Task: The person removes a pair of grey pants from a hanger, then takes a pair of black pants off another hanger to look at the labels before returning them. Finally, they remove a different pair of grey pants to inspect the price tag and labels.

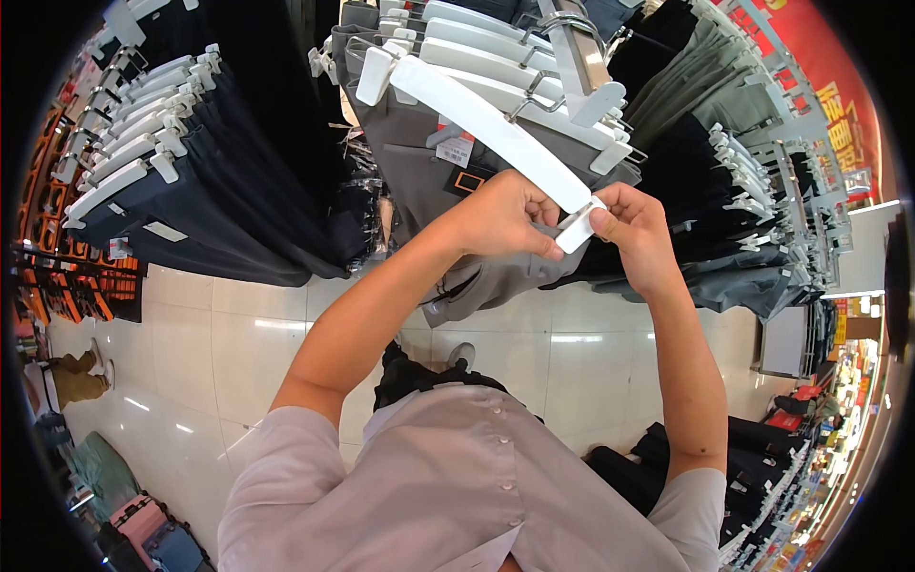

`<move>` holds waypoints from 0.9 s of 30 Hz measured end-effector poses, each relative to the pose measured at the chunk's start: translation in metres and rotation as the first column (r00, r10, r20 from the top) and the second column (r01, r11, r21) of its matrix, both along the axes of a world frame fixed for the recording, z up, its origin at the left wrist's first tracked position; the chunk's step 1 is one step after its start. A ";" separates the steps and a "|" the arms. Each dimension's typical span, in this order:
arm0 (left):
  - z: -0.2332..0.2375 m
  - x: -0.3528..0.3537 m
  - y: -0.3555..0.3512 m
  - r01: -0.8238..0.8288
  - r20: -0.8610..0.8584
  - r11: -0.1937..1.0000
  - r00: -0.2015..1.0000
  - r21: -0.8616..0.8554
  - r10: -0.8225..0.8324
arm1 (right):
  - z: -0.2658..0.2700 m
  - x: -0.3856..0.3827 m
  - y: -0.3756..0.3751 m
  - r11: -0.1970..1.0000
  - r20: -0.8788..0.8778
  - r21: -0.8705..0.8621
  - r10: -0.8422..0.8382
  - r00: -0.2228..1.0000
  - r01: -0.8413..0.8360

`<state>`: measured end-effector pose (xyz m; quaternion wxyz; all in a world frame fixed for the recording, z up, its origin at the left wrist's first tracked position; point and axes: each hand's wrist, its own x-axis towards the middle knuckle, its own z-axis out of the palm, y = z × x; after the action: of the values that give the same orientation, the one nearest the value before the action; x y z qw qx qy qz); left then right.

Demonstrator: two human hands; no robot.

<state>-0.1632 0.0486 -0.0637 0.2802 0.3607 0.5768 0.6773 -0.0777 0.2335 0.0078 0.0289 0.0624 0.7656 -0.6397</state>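
Observation:
A white clip hanger (491, 129) slants in front of the rack, its near end between my two hands. My right hand (634, 232) pinches the white clip (576, 229) at that end, thumb on its face. Just left of the clip, my left hand (510, 217) is closed with its fingers curled at the edge of grey trousers (505, 283). That grey cloth hangs below my hands, partly hidden by my left forearm. A price tag (455, 146) shows on the grey trousers behind the hanger.
More white hangers with trousers (486, 62) line the metal rail (581, 71) ahead. Dark trousers (229, 200) hang on the left, with others (701, 172) on the right. A person's legs (78, 377) show at far left; a pink suitcase (143, 524) stands lower left.

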 end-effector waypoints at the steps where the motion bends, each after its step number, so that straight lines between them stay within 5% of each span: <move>1: 0.004 -0.001 0.000 0.009 0.047 1.000 0.999 0.021 -0.010 | 0.001 0.000 0.000 1.000 0.010 -0.018 0.013 1.000 -0.013; 5: 0.018 -0.009 -0.006 0.049 0.207 0.999 0.977 0.002 -0.048 | 0.004 0.001 0.000 0.999 0.049 -0.020 0.051 0.997 -0.050; 17: 0.024 -0.021 0.019 0.236 0.145 0.970 0.963 -0.055 -0.226 | 0.023 0.010 0.002 1.000 0.177 0.026 0.008 0.984 -0.013; 25: 0.026 -0.017 0.016 0.175 0.128 0.984 0.977 -0.017 -0.172 | -0.016 0.030 -0.028 0.923 0.015 -0.219 -0.320 0.947 0.316; 27: 0.026 -0.018 0.015 0.192 0.133 0.981 0.973 -0.006 -0.190 | -0.020 0.032 -0.031 0.944 -0.112 -0.173 -0.303 0.947 0.281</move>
<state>-0.1811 0.0635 -0.0382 0.3849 0.3661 0.5259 0.6643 -0.0461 0.2027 -0.0117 -0.1141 0.1289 0.6961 -0.6970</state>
